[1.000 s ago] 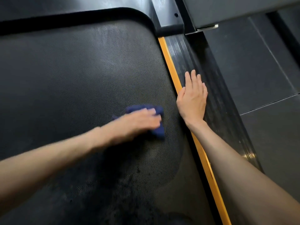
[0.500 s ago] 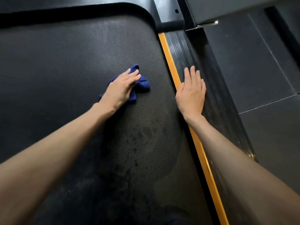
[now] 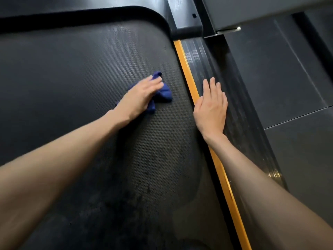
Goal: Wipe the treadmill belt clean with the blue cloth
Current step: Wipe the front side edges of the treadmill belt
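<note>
- Blue cloth (image 3: 164,92) under left hand (image 3: 142,97) has slid toward belt's (image 3: 81,69) right edge; grip flat, unclamped.
- Right hand (image 3: 210,109) lies flat on rail (image 3: 240,112).
- Dark specks (image 3: 147,188) remain nearer: wiping looks partway.

A gym or workout room, by the look of it: a treadmill's wide textured black belt (image 3: 72,78) fills the view, edged by an orange strip (image 3: 187,74) and a ribbed foot rail (image 3: 203,56), with large dark floor tiles (image 3: 270,78) alongside.
</note>
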`<state>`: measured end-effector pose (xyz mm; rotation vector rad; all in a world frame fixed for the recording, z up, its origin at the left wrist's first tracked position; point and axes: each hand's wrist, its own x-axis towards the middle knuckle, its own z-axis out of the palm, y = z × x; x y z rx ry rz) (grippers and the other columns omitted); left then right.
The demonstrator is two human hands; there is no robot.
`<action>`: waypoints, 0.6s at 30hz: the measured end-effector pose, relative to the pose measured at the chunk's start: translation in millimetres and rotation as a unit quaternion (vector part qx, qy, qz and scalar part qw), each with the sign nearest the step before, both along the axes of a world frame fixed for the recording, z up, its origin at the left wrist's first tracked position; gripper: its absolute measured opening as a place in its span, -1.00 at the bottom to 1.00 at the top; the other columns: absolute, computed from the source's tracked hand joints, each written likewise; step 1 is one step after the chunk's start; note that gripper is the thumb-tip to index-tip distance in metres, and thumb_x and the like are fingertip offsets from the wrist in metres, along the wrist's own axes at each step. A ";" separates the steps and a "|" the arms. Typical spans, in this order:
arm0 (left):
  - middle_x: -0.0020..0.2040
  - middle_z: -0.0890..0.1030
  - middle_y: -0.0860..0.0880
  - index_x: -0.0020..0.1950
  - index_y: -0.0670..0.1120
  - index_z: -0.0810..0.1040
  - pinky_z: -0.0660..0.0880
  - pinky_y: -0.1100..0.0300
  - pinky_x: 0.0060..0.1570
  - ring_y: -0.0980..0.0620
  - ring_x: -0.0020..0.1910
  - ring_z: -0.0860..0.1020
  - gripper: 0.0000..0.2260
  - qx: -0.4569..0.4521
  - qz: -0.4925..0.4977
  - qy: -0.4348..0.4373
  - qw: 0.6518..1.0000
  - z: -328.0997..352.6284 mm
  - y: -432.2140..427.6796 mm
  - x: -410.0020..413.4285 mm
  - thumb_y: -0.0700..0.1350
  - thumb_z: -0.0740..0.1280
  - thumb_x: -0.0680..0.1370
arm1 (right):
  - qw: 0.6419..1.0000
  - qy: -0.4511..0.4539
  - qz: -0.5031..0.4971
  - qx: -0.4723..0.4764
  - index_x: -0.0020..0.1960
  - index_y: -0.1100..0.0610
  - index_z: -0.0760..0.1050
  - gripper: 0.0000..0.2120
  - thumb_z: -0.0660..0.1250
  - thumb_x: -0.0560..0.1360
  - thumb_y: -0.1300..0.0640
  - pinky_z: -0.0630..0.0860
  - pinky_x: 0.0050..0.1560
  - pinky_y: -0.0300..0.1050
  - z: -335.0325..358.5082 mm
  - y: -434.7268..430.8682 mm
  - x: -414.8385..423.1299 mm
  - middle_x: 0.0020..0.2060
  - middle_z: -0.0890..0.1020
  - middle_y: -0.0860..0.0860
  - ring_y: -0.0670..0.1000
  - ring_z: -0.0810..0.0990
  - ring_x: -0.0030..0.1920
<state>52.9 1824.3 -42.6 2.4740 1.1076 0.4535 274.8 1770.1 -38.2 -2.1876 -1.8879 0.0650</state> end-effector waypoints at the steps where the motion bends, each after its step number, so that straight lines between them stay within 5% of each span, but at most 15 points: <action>1: 0.18 0.51 -0.39 0.16 -0.41 0.51 0.09 0.18 0.37 -0.18 0.27 0.40 -0.63 0.007 0.031 -0.024 0.999 -2.0 15.2 -2.6 -0.19 0.15 0.50 | 1.000 0.000 0.001 0.001 0.52 0.13 0.13 -0.52 0.01 0.62 0.10 -0.01 0.48 -0.01 0.2 0.1 -0.9 0.51 0.15 0.08 0.06 0.08 0.51; 5: 0.30 0.43 -0.35 0.26 -0.36 0.46 0.06 0.03 0.39 -0.33 0.34 0.34 -0.64 -0.004 0.121 -0.017 0.993 -6.1 17.4 17.2 -0.22 0.16 0.52 | 1.000 -0.006 -0.004 -0.002 0.52 0.13 0.13 -0.52 0.01 0.61 0.09 0.00 0.48 0.00 -1.3 -0.3 -1.7 0.51 0.15 0.08 0.06 0.08 0.51; 9: 0.09 0.55 -0.40 0.06 -0.38 0.56 0.32 -0.12 0.20 -0.42 0.12 0.50 -0.68 -0.014 -0.126 0.019 0.992 8.9 -64.1 45.9 -0.21 0.16 0.47 | 1.000 -0.006 -0.007 0.015 0.51 0.15 0.17 -0.51 -0.01 0.59 0.09 0.04 0.47 0.03 -0.4 -0.4 -2.3 0.50 0.18 0.10 0.07 0.12 0.50; 11: 0.25 0.49 -0.30 0.20 -0.28 0.53 0.05 0.13 0.41 -0.21 0.32 0.35 -0.64 -0.026 -0.253 0.083 0.964 5.4 -97.3 42.8 -0.13 0.10 0.55 | 1.000 -0.007 -0.009 0.016 0.51 0.14 0.17 -0.51 -0.02 0.59 0.09 0.04 0.47 0.02 -0.5 -1.5 -2.4 0.50 0.18 0.09 0.06 0.11 0.51; 13: 0.36 0.41 -0.26 0.29 -0.29 0.48 -0.16 0.37 0.39 -0.07 0.38 0.23 -0.57 -0.024 -0.278 0.058 0.959 -1.8 -84.3 29.8 -0.02 0.06 0.62 | 1.000 -0.009 -0.005 0.013 0.51 0.14 0.16 -0.50 -0.03 0.59 0.08 0.03 0.47 0.02 -0.8 -1.4 -2.8 0.50 0.18 0.09 0.06 0.11 0.51; 16: 0.25 0.50 -0.30 0.22 -0.34 0.51 0.11 0.15 0.38 -0.16 0.31 0.35 -0.63 0.011 -0.060 0.003 0.998 -9.9 -15.4 21.6 -0.11 0.15 0.57 | 1.000 -0.004 -0.003 0.009 0.52 0.13 0.14 -0.51 -0.01 0.60 0.08 0.00 0.47 0.00 -1.6 0.0 -0.9 0.51 0.16 0.08 0.05 0.09 0.51; 18: 0.28 0.49 -0.27 0.25 -0.30 0.49 0.14 0.14 0.34 -0.20 0.33 0.37 -0.67 0.021 0.157 -0.033 0.987 -2.8 32.2 18.5 -0.24 0.18 0.52 | 1.000 -0.001 -0.003 0.005 0.52 0.12 0.13 -0.52 0.00 0.61 0.08 -0.03 0.47 -0.01 -2.1 -0.4 -0.7 0.51 0.15 0.07 0.05 0.07 0.52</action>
